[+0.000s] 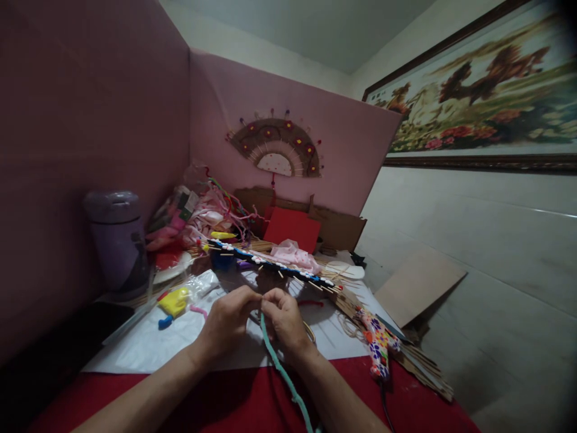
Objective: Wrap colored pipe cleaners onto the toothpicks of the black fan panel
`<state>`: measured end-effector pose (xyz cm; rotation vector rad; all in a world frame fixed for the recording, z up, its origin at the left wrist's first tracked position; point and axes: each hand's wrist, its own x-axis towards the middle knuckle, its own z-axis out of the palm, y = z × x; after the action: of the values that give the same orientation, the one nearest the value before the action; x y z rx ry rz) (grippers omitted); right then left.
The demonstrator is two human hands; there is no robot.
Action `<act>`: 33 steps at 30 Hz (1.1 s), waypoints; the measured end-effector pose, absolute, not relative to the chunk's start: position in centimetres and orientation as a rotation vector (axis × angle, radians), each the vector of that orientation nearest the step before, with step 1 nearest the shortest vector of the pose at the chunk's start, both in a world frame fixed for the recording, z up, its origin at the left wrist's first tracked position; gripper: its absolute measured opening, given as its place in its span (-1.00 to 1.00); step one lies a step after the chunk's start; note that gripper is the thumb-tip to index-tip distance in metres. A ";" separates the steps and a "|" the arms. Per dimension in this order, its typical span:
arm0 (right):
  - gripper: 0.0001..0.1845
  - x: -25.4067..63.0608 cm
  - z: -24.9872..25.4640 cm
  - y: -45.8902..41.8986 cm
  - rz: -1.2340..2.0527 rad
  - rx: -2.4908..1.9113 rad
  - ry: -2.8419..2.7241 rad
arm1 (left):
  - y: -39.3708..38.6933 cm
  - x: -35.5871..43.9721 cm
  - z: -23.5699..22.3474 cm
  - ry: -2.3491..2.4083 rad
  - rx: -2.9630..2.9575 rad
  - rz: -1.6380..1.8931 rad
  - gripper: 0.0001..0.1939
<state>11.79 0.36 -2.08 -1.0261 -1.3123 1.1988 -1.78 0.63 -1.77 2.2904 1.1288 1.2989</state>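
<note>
My left hand [229, 319] and my right hand [283, 322] meet at the fingertips over the white paper [166, 346]. Both pinch the upper end of a mint-green pipe cleaner [280, 368], whose fuzzy length hangs down between my forearms and out of the bottom of the view. The fingers hide its very tip. Just beyond my hands lies a long black strip [270, 263] decorated with white and blue shapes, with thin wooden sticks poking out along it. A short dark red piece [311, 303] lies on the paper right of my right hand.
At left are a purple tumbler [118, 246] and yellow clay [174, 302] in plastic. A flower-patterned glue gun [378, 343] with a cord lies at right by cardboard strips [428, 370]. Behind stand red card [293, 229] and a pink panel bearing a decorated fan [274, 141].
</note>
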 end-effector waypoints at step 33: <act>-0.86 11.9 -3.2 1.1 0.909 -1.100 -1.555 | 0.7 -1.8 -0.4 1.128 1.677 1.207 -0.87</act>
<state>11.93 1.06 -3.22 -1.0995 -1.5546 0.9086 -1.81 0.67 -0.38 1.6774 1.1280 1.2070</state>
